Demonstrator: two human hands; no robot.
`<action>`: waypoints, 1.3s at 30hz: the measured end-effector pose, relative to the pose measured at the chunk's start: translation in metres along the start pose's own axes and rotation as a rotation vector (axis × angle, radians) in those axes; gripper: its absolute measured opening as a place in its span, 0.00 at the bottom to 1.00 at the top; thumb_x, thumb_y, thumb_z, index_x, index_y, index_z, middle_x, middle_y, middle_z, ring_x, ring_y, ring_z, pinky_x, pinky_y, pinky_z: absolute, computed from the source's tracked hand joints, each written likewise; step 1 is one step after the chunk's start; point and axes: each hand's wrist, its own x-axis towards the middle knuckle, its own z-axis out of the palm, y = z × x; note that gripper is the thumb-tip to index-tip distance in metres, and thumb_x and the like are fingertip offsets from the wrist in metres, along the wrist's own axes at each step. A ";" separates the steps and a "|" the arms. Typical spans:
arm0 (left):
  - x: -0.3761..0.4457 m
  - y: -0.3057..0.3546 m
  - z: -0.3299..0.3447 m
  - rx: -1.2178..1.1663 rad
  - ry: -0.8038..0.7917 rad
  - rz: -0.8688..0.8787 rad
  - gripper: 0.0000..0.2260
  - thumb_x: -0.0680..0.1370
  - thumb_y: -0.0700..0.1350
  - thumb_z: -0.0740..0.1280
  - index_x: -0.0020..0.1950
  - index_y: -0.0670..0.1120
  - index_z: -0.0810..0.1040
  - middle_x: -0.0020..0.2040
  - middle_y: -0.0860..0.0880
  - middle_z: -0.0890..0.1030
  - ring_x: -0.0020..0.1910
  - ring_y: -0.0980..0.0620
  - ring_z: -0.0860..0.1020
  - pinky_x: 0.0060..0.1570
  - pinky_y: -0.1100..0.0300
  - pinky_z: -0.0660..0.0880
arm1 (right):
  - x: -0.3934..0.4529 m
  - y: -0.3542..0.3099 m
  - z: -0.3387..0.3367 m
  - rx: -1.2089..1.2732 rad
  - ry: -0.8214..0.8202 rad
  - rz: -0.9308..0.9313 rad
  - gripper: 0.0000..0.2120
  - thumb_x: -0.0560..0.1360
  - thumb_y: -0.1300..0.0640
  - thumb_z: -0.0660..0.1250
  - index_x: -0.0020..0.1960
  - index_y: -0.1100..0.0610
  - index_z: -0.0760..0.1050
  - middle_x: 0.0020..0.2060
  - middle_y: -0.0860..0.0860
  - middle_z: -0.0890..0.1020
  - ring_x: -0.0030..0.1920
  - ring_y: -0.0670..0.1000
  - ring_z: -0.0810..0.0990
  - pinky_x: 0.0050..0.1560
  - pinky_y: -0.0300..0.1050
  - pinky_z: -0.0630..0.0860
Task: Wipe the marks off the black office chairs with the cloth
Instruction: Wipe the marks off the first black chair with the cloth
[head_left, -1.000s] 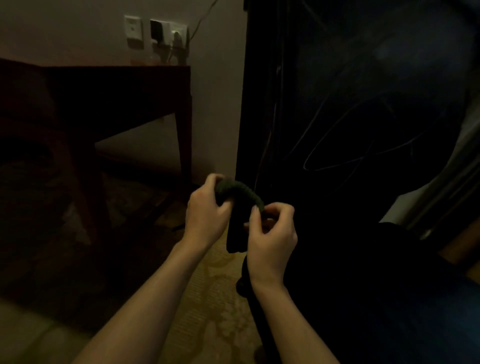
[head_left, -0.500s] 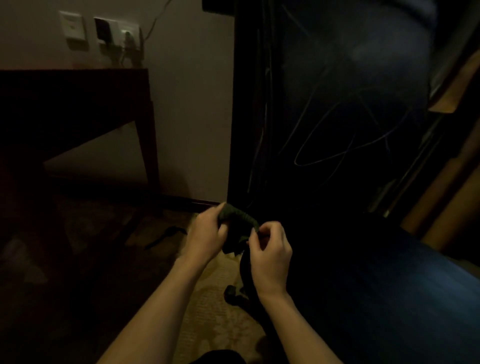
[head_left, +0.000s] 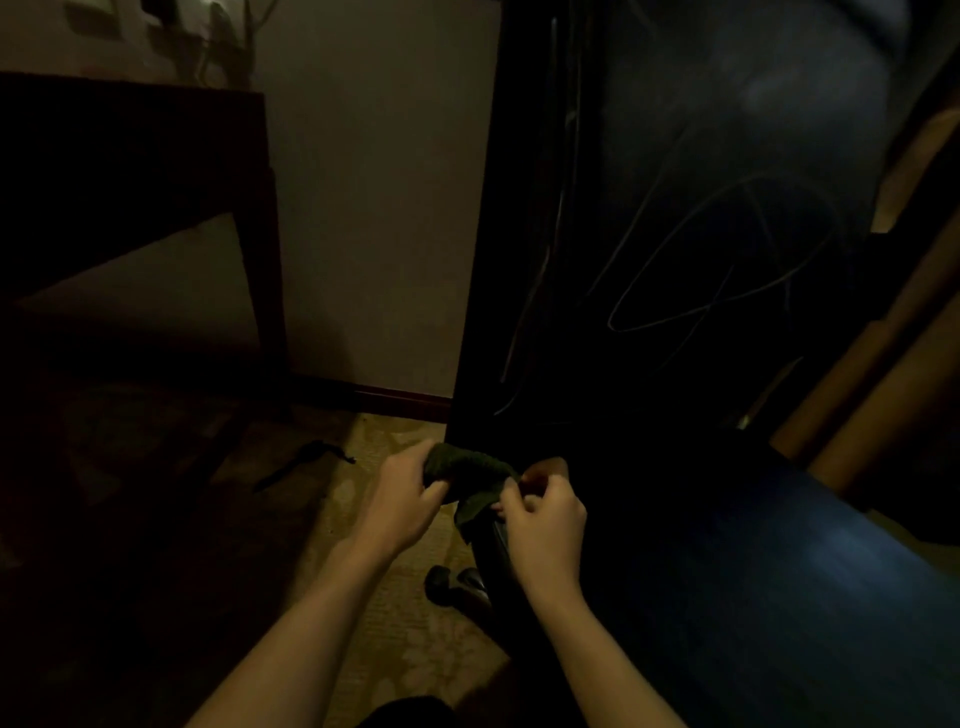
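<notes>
Two bare forearms reach forward over the patterned carpet (head_left: 395, 613). The left hand (head_left: 402, 499) has its grip closed round one end of a dark green cloth (head_left: 467, 470), fingers curled over the bunched roll. The right hand (head_left: 545, 514) pinches the other end between thumb and fingertips, and a loose flap of the cloth hangs between the two hands. The cloth is held in the air just in front of the black office chair (head_left: 675, 260), at the left front corner of its seat (head_left: 779, 597) and low against the backrest. A caster (head_left: 454, 584) of the chair base shows on the carpet below the hands. Further up, pale scribbled marks (head_left: 701, 291) loop across the backrest. To the left stands a dark wooden table (head_left: 156, 145) against the wall (head_left: 374, 182), with blurred wall sockets (head_left: 156, 21) above its tabletop.
</notes>
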 end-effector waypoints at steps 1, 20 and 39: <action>-0.005 0.000 0.000 0.075 0.017 0.003 0.11 0.71 0.49 0.63 0.51 0.49 0.78 0.44 0.53 0.80 0.43 0.53 0.79 0.40 0.51 0.77 | -0.004 -0.001 -0.003 0.003 -0.012 -0.002 0.07 0.77 0.56 0.67 0.43 0.49 0.70 0.41 0.51 0.80 0.40 0.46 0.81 0.42 0.46 0.82; -0.018 0.066 -0.032 -0.144 0.344 0.268 0.11 0.71 0.52 0.71 0.43 0.44 0.78 0.34 0.55 0.78 0.33 0.57 0.78 0.29 0.62 0.72 | -0.054 -0.065 -0.003 0.353 0.110 -0.163 0.19 0.72 0.36 0.64 0.54 0.50 0.72 0.46 0.45 0.80 0.46 0.42 0.80 0.44 0.36 0.77; -0.071 0.064 -0.041 -0.230 0.160 0.275 0.15 0.72 0.57 0.68 0.58 0.63 0.77 0.51 0.62 0.82 0.50 0.64 0.80 0.47 0.59 0.80 | -0.087 -0.031 -0.010 0.023 0.208 -0.183 0.07 0.75 0.61 0.69 0.51 0.51 0.77 0.43 0.43 0.79 0.45 0.42 0.79 0.45 0.40 0.78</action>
